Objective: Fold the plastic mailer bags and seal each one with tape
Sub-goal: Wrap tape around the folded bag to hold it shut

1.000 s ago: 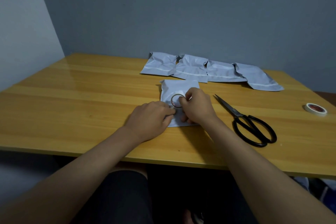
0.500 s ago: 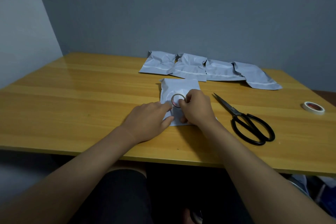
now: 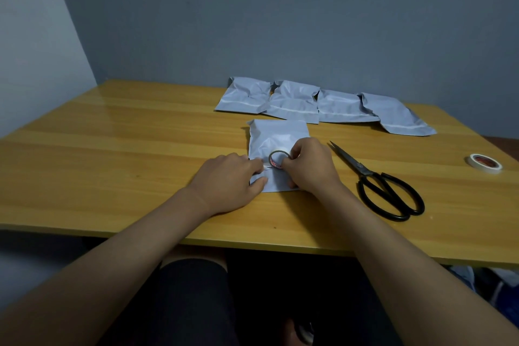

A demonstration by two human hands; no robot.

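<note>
A small tape roll (image 3: pixel 278 159) is pinched upright by the right hand (image 3: pixel 309 166) over the folded mailer bag (image 3: pixel 276 137) on the table (image 3: pixel 126 149). The bag's near left edge is pressed down by the left hand (image 3: pixel 229 181), whose fingertips lie just beside the roll.

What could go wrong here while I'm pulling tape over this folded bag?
The left hand pins only the near left corner of the folded mailer bag, so the fold might spring open or shift as the right hand pulls the small tape roll. The scissors lie open-side near that right wrist, blades pointing away; reaching blindly for them could nick fingers.
</note>
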